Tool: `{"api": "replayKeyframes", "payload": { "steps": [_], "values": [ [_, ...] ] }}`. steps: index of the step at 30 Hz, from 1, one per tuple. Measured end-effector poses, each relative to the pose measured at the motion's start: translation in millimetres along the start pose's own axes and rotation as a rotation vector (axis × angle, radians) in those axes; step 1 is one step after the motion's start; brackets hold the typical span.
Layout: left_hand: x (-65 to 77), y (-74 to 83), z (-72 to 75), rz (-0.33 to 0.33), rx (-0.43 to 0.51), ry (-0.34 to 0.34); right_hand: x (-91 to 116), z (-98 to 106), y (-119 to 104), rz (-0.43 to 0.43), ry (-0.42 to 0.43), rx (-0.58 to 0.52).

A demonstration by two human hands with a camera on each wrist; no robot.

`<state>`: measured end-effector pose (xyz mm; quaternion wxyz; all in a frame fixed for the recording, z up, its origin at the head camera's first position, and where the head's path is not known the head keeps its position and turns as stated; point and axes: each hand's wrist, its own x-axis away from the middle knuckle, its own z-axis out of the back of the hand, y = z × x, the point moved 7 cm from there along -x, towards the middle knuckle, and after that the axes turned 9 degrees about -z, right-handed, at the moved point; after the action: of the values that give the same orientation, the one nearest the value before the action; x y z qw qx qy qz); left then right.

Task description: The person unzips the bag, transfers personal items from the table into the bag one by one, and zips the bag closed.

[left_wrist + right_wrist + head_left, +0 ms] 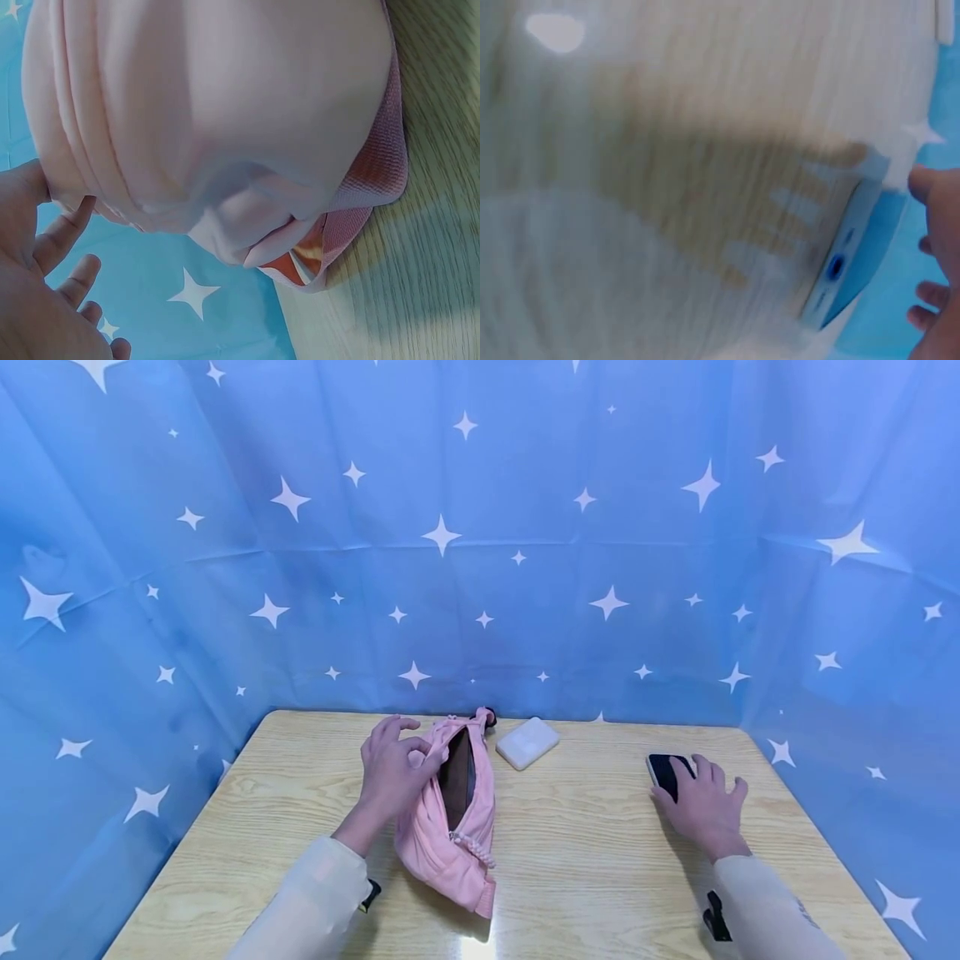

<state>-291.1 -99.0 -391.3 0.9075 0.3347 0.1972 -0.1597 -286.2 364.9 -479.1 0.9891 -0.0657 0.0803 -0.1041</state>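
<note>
pink fabric pouch (450, 814) unzipped, left hand (392, 772) pinching its edge; right hand (705, 806) flat on phone (666, 772).

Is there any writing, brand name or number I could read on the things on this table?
None can be read.
Pink pouch, held open by the left hand: no print shows, and a small tag at its corner is too blurred to read.
Phone under the right hand: dark screen, nothing on it.
White case: plain.
Blue backdrop: only white stars, no words.
</note>
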Motion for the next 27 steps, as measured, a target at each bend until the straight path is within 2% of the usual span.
{"api": "replayKeyframes", "payload": {
  "steps": [8, 16, 27],
  "values": [
    [-0.4, 0.2, -0.8, -0.015, -0.02, 0.01, 3, 1, 22, -0.077, -0.043, 0.03],
    [0.1, 0.1, -2.9, -0.052, -0.055, 0.034, 5, -5, 35, -0.19, -0.23, 0.049],
    [1.9, 1.8, -2.9, -0.055, -0.065, 0.033, 1, -7, 33, -0.213, -0.23, -0.008]
  ]
}}
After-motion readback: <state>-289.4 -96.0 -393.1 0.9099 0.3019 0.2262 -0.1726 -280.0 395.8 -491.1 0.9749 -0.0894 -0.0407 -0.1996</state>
